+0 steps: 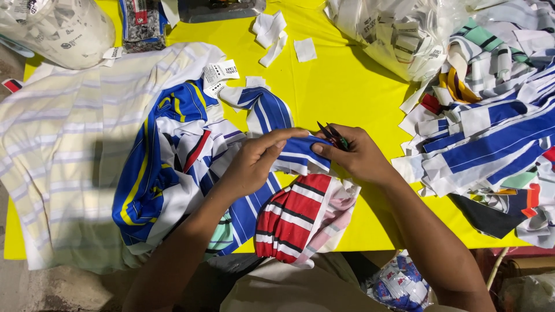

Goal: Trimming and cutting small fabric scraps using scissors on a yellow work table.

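Note:
My left hand [257, 159] and my right hand [354, 155] both pinch a blue-and-white striped piece of cloth [302, 153] over a yellow table [341, 86]. In the right hand I also hold small thread snips [332, 134], their dark blades pointing up and left. Under the hands lies a heap of garments: a blue, white and yellow one [162, 167] and a red, white and black striped one [295, 216].
A cream striped shirt [63, 144] covers the table's left. A pile of striped cloth pieces [491, 121] fills the right. Plastic bags [399, 34] sit at the back, with small white labels [272, 32] and a tag [219, 74] nearby. A bag of scraps [399, 283] lies below the table edge.

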